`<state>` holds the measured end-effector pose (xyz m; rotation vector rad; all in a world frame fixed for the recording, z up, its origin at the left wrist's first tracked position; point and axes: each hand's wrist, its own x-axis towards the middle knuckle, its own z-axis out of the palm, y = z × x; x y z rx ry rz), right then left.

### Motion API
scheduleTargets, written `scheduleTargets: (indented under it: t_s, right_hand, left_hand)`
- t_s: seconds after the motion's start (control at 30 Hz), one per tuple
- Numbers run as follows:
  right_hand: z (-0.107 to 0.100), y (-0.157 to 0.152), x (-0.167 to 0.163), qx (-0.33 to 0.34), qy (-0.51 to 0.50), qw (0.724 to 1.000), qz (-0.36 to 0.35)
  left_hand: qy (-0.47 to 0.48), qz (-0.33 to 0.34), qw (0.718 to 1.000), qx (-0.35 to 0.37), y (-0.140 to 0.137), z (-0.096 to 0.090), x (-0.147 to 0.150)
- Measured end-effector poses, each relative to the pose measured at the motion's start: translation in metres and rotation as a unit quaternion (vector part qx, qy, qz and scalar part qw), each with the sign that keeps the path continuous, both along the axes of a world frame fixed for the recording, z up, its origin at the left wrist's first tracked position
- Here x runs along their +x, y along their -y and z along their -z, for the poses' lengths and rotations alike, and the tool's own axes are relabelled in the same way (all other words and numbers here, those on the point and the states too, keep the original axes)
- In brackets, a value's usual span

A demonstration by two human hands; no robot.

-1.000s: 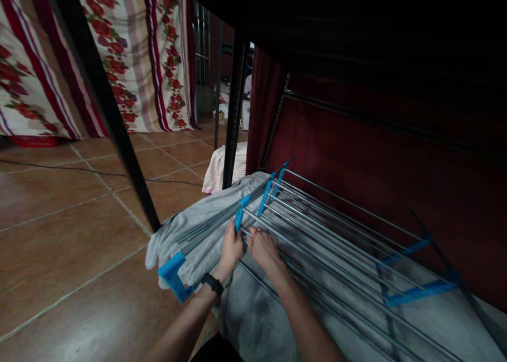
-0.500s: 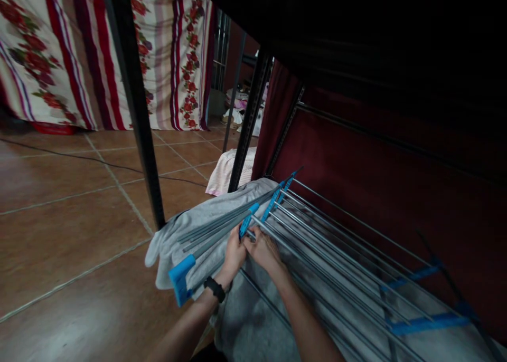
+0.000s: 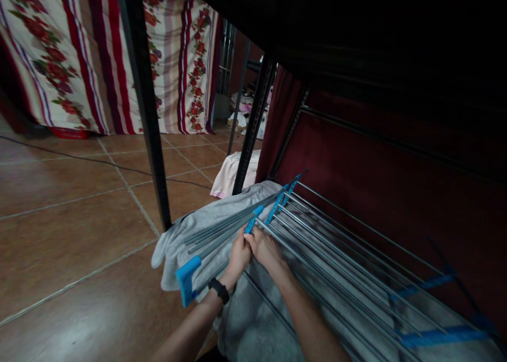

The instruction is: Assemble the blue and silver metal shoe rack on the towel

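Note:
A folding drying rack point(image 3: 317, 235) with grey metal rods and blue plastic joints lies on a grey blanket point(image 3: 253, 320). My left hand point(image 3: 240, 254), with a black band on the wrist, is closed around the lower end of a blue joint point(image 3: 253, 220). Pressed up against it, my right hand point(image 3: 266, 248) grips the same joint from the other side, just under a rod. The fingertips of both hands are partly hidden. Nearer the floor side, a blue corner foot point(image 3: 187, 278) caps one of the rack's legs.
Black metal posts point(image 3: 148, 114) hold up a dark surface overhead. Behind the rack hangs a dark red cloth point(image 3: 356, 156). A striped floral curtain point(image 3: 170, 61) hangs beyond the tiled floor point(image 3: 75, 246), where a cable point(image 3: 119, 168) runs. A pale pink towel point(image 3: 233, 174) lies behind a post.
The view has shifted slightly, so everything sits a little farther right and lower. Both hands stay at the same blue joint, now closer together.

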<state>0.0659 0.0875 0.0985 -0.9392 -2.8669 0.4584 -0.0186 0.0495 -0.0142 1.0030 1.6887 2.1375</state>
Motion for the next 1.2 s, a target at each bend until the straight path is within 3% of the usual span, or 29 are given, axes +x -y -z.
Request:
scheduleTargets:
  t_s: [0.33,0.6,1.2]
  right_hand:
    - [0.001,0.005,0.002,0.042,0.026,0.998,0.030]
    - [-0.001,0.011,0.001,0.037,0.045,0.996,0.066]
    - [-0.008,0.008,0.005,0.006,0.049,0.998,0.038]
  left_hand:
    - [-0.013,-0.013,0.999,-0.037,0.004,-0.007,0.002]
    - [0.008,-0.006,1.000,-0.011,0.001,-0.002,0.000]
    - [0.023,0.017,0.999,-0.021,-0.001,0.011,-0.004]
